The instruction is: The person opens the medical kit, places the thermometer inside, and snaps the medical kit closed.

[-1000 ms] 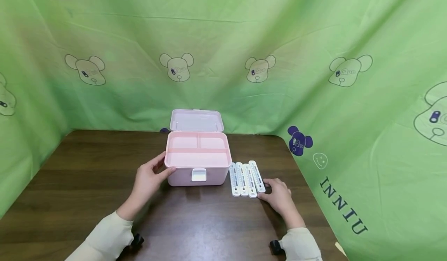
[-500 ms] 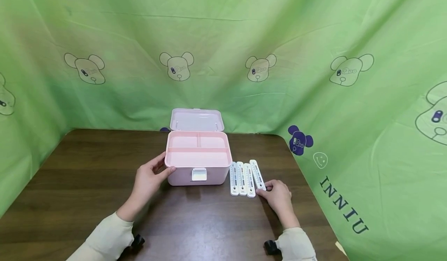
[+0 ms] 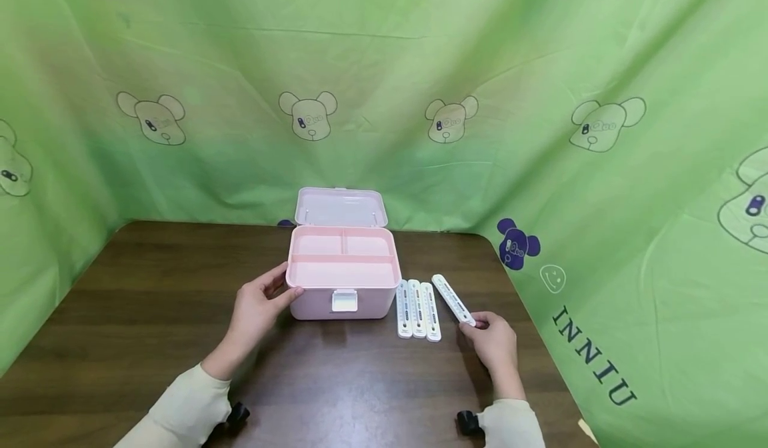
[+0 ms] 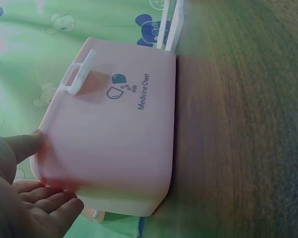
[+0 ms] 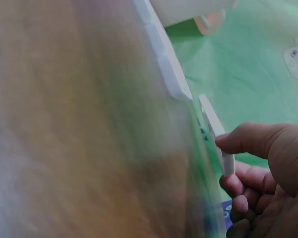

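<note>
Print on the white strips (image 3: 417,309) is too small to read from here. The tabletop (image 5: 64,124) blurs beside the right wrist. Sleeves (image 3: 189,405) run out of view.

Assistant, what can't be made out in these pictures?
Print on the white strips: too small, head view.
Pink box, below its compartments: their floors hide it, head view.
Held strip: partly covered by the right hand, right wrist view.
Left hand: cut off by the left edge, left wrist view.
Tabletop: blurred, right wrist view.
</note>
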`<state>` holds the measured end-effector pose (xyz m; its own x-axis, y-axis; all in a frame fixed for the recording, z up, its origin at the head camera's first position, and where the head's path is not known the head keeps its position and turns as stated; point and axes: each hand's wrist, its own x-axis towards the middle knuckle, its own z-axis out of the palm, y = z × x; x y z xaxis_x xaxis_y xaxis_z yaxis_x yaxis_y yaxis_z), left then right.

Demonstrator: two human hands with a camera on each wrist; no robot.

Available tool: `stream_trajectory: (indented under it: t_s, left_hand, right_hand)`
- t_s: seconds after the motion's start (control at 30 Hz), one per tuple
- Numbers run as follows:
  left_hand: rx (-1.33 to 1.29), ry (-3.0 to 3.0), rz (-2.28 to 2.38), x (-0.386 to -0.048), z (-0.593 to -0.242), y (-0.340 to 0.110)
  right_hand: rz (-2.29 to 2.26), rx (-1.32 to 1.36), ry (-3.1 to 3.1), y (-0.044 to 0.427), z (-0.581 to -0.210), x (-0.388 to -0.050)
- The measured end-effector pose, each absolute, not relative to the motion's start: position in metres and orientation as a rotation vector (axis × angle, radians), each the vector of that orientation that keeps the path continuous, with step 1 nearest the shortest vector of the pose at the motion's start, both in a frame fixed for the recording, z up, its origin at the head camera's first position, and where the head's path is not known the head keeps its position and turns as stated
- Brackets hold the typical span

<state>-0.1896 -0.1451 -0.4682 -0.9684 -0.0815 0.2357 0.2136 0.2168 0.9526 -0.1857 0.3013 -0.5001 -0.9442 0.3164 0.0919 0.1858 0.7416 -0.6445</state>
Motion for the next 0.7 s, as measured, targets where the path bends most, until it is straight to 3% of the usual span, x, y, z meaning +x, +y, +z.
stream_trajectory:
  t_s: [0.43,0.7]
  left_hand:
    - [-0.142,-2.306,-1.762,-0.189,-0.468,-0.149]
    - [-0.193,-2.358,-1.626,-0.193,-0.47,-0.151]
  right_hand:
    - [1.265,-0.166,-2.607,0.307,-0.469,-0.198]
    - [1.22,0.221,-2.565,0.31,-0.437,-0.214]
